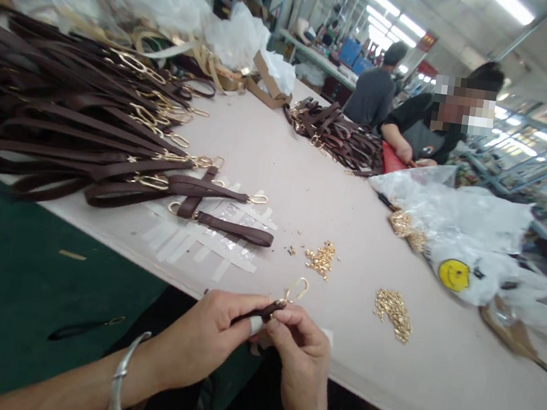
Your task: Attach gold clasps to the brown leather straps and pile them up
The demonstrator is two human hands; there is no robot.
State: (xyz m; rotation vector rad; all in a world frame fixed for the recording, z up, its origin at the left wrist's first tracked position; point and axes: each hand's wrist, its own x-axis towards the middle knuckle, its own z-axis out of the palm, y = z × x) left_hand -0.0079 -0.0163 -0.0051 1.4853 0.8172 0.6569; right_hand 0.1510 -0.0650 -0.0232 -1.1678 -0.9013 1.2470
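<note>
A dark brown strap (pixel 263 312) with a gold oval clasp (pixel 298 290) at its end is in my left hand (pixel 217 325), near the table's front edge. My left fingers are closed around the strap, and one fingertip carries a white wrap. My right hand (pixel 299 349) pinches at the strap's end just below the clasp; anything small between its fingertips is hidden. Beyond my hands lies a small pile of gold metal pieces (pixel 321 260). Left of it, a finished-looking looped strap (pixel 237 230) rests on a taped patch of the table (pixel 227 253).
A large heap of brown straps (pixel 64 110) with gold clasps covers the left. More straps (pixel 338 133) lie at the far side, near a co-worker (pixel 440 119). Another gold pile (pixel 393 313) and plastic bags (pixel 473 218) are on the right. One strap (pixel 80 329) lies on the floor.
</note>
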